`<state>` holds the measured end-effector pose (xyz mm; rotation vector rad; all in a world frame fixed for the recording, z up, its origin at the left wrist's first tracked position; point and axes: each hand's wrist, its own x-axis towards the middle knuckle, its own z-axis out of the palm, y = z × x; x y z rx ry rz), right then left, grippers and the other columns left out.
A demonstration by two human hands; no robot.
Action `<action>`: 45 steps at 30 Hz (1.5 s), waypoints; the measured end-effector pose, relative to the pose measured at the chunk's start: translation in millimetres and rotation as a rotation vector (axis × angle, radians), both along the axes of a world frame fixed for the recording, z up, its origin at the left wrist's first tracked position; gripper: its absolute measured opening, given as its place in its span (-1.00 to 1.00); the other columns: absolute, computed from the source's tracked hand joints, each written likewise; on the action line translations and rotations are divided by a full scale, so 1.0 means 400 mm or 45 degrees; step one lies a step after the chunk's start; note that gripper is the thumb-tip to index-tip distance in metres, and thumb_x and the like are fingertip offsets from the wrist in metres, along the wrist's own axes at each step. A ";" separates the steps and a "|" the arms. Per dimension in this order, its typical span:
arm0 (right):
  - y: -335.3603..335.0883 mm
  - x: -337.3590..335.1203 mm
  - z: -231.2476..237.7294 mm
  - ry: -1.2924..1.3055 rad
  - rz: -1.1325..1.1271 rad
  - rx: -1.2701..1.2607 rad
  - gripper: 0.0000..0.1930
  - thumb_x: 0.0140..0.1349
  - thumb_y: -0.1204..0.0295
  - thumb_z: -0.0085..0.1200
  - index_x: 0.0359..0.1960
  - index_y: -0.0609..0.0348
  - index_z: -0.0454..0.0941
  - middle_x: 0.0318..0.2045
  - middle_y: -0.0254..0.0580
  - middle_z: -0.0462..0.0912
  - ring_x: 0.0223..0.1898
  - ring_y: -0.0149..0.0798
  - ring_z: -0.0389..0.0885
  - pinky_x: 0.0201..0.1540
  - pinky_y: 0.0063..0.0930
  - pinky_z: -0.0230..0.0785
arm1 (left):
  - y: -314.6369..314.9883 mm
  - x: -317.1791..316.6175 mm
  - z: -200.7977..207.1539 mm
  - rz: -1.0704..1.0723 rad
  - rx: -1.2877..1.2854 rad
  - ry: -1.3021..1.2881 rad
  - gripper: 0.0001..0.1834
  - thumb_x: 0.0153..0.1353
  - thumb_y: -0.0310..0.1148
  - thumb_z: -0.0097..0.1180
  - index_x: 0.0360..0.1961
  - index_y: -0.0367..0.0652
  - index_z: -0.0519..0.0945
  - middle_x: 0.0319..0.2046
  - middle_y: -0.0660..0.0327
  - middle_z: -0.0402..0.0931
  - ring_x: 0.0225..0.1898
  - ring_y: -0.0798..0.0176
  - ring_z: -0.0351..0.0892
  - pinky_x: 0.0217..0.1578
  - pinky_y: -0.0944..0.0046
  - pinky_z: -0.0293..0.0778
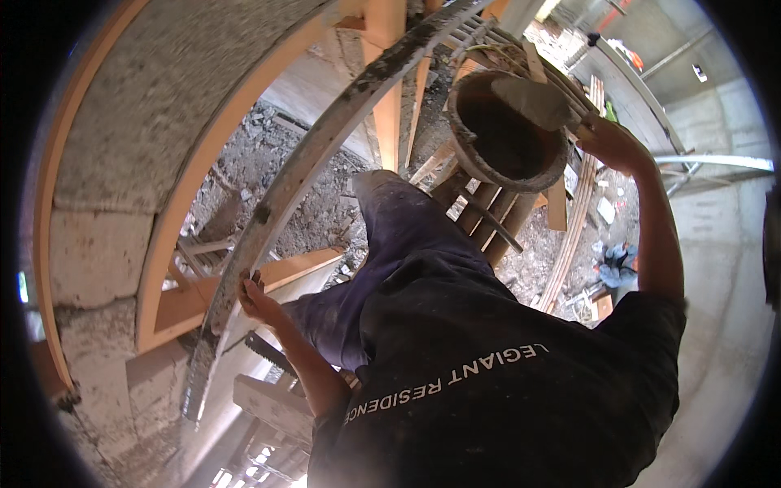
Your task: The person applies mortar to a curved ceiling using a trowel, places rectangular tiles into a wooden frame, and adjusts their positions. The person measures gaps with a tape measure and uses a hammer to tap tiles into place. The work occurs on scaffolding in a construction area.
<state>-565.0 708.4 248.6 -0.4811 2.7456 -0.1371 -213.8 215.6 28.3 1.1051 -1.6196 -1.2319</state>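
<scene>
My right hand (612, 146) grips a trowel at the right rim of a round bucket (465, 150). The trowel's broad grey blade (537, 101) lies tilted across the bucket's opening, above dark wet mortar (496, 134). Its handle is mostly hidden in my closed fingers. Lower on the left, my left hand (259, 301) is beside a long mortar-stained metal bar (305, 163). Its fingers are apart and slightly bent, with nothing seen in them; whether they touch the bar is unclear. The bar slants from the lower left to the top middle.
A rough block wall (98, 252) with orange-brown timber edging (207, 171) stands at left. Wooden boards (488, 215) lie beneath the bucket. Rubble (313, 195) covers the ground below. Long thin poles (573, 236) lie at right, and a saw blade (268, 351) shows near my left forearm.
</scene>
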 end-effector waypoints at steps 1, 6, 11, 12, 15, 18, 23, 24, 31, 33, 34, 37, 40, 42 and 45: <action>0.024 -0.030 -0.028 0.020 0.100 0.072 -0.62 0.14 0.20 0.03 -0.12 0.22 0.42 -0.38 0.09 0.57 -0.34 -0.01 0.57 -0.24 -0.19 0.38 | 0.011 -0.030 -0.003 -0.036 -0.004 -0.003 -0.59 0.31 -0.25 -0.16 0.03 -0.34 0.44 -0.09 0.06 0.51 -0.10 0.19 0.55 -0.11 0.24 0.43; 0.018 -0.179 -0.280 0.005 0.484 0.571 -0.77 0.03 0.32 0.08 -0.34 0.22 0.54 -0.43 0.00 0.59 -0.31 -0.01 0.60 -0.26 -0.16 0.46 | 0.119 -0.277 -0.017 -0.544 -0.073 0.033 -0.69 0.24 -0.41 -0.12 -0.03 -0.29 0.50 -0.12 0.07 0.54 -0.11 0.25 0.55 -0.09 0.30 0.42; -0.016 -0.108 -0.389 0.144 0.486 0.482 -0.88 -0.06 0.43 0.05 -0.52 0.10 0.64 -0.45 -0.01 0.65 -0.30 -0.09 0.66 -0.29 -0.21 0.51 | 0.385 -0.536 0.056 -1.334 -0.327 -0.179 -0.61 0.22 -0.35 -0.04 0.04 -0.34 0.42 -0.07 -0.02 0.45 0.05 0.04 0.39 0.15 0.15 0.21; -0.021 -0.099 -0.364 0.067 0.550 0.533 -0.87 -0.05 0.41 0.06 -0.51 0.12 0.63 -0.45 -0.02 0.65 -0.29 -0.08 0.66 -0.27 -0.20 0.50 | 0.431 -0.566 0.059 -1.374 -0.406 -0.408 -0.54 0.21 -0.27 0.02 0.06 -0.34 0.39 0.04 -0.12 0.39 0.09 -0.06 0.36 0.17 0.14 0.19; -0.025 -0.105 -0.222 -0.175 0.646 0.576 -0.84 -0.04 0.34 0.10 -0.48 0.15 0.62 -0.46 -0.06 0.65 -0.30 -0.05 0.66 -0.25 -0.16 0.49 | 0.537 -0.607 0.070 -1.606 -0.289 -0.236 -0.43 0.21 -0.22 0.04 0.17 -0.33 0.27 0.17 -0.17 0.23 0.26 -0.08 0.16 0.24 0.16 0.09; 0.022 -0.115 -0.184 -0.241 0.594 0.465 -0.76 -0.06 0.27 0.15 -0.37 0.10 0.59 -0.43 -0.07 0.64 -0.28 -0.03 0.63 -0.22 -0.12 0.46 | 0.582 -0.615 0.086 -1.645 -0.122 -0.142 -0.44 0.22 -0.23 0.03 0.17 -0.33 0.26 0.17 -0.18 0.22 0.27 -0.10 0.14 0.25 0.15 0.08; 0.082 -0.121 -0.266 -0.129 0.508 0.341 -0.65 -0.02 0.09 0.16 -0.36 0.11 0.60 -0.43 -0.07 0.64 -0.28 -0.04 0.63 -0.21 -0.11 0.47 | 0.494 -0.634 0.018 -1.456 -0.316 -0.202 -0.50 0.21 -0.34 0.04 0.14 -0.35 0.29 0.12 -0.12 0.29 0.18 0.02 0.32 0.14 0.20 0.27; 0.076 -0.122 -0.254 -0.095 0.448 0.260 -0.62 0.01 0.07 0.14 -0.30 0.11 0.58 -0.37 -0.08 0.63 -0.24 -0.04 0.62 -0.18 -0.11 0.45 | 0.464 -0.631 0.042 -1.352 -0.247 -0.144 -0.52 0.22 -0.35 0.03 0.12 -0.35 0.31 0.11 -0.10 0.30 0.15 0.07 0.34 0.11 0.22 0.30; -0.029 -0.196 -0.153 0.045 0.301 -0.455 -0.53 0.12 0.08 0.06 -0.02 0.10 0.49 -0.18 -0.08 0.57 -0.11 0.00 0.54 -0.04 -0.15 0.35 | 0.162 -0.477 0.054 -0.469 -0.193 -0.304 -0.64 0.21 -0.35 0.05 0.01 -0.27 0.47 -0.20 0.13 0.57 -0.12 0.26 0.52 -0.06 0.30 0.39; -0.088 -0.219 -0.113 0.046 0.402 -0.583 -0.55 0.14 0.07 0.03 -0.04 0.10 0.49 -0.17 -0.08 0.57 -0.11 -0.01 0.54 -0.05 -0.16 0.36 | 0.113 -0.422 0.041 -0.389 -0.201 -0.157 -0.68 0.21 -0.37 0.03 -0.04 -0.29 0.50 -0.17 0.11 0.55 -0.14 0.27 0.52 -0.08 0.30 0.40; -0.117 -0.230 -0.101 0.047 0.469 -0.635 -0.55 0.14 0.07 0.03 -0.04 0.10 0.50 -0.17 -0.08 0.57 -0.11 -0.01 0.54 -0.05 -0.16 0.36 | 0.100 -0.402 0.031 -0.351 -0.203 -0.147 -0.67 0.21 -0.38 0.04 -0.03 -0.30 0.49 -0.17 0.11 0.55 -0.14 0.27 0.52 -0.08 0.30 0.40; -0.206 -0.259 -0.080 0.062 0.698 -0.665 -0.56 0.15 0.06 0.01 -0.06 0.10 0.51 -0.18 -0.07 0.58 -0.12 -0.01 0.54 -0.05 -0.16 0.36 | 0.118 -0.371 0.035 -0.247 -0.185 -0.105 -0.65 0.21 -0.39 0.04 0.00 -0.33 0.46 -0.17 0.09 0.54 -0.14 0.27 0.52 -0.08 0.30 0.40; -0.281 -0.270 -0.067 0.061 0.887 -0.642 -0.56 0.14 0.07 0.05 -0.06 0.10 0.52 -0.22 -0.07 0.58 -0.17 0.00 0.55 -0.11 -0.19 0.37 | 0.176 -0.332 0.088 -0.189 -0.145 -0.081 -0.61 0.25 -0.35 -0.01 0.04 -0.36 0.41 -0.14 0.05 0.51 -0.09 0.23 0.49 -0.07 0.27 0.39; -0.339 -0.247 -0.061 0.044 0.972 -0.635 -0.57 0.12 0.09 0.08 -0.08 0.11 0.52 -0.22 -0.06 0.59 -0.19 0.01 0.56 -0.13 -0.20 0.38 | 0.197 -0.268 0.084 -0.112 -0.212 -0.107 -0.61 0.26 -0.33 -0.03 0.05 -0.34 0.42 -0.10 0.01 0.50 -0.05 0.19 0.49 -0.04 0.26 0.38; -0.381 -0.218 -0.029 -0.013 1.039 -0.685 -0.59 0.11 0.14 0.10 -0.11 0.17 0.53 -0.22 -0.01 0.59 -0.20 0.02 0.56 -0.13 -0.22 0.39 | 0.220 -0.222 0.137 -0.029 -0.277 -0.325 -0.61 0.25 -0.34 -0.03 0.07 -0.31 0.42 -0.05 -0.04 0.49 0.00 0.15 0.48 -0.02 0.25 0.37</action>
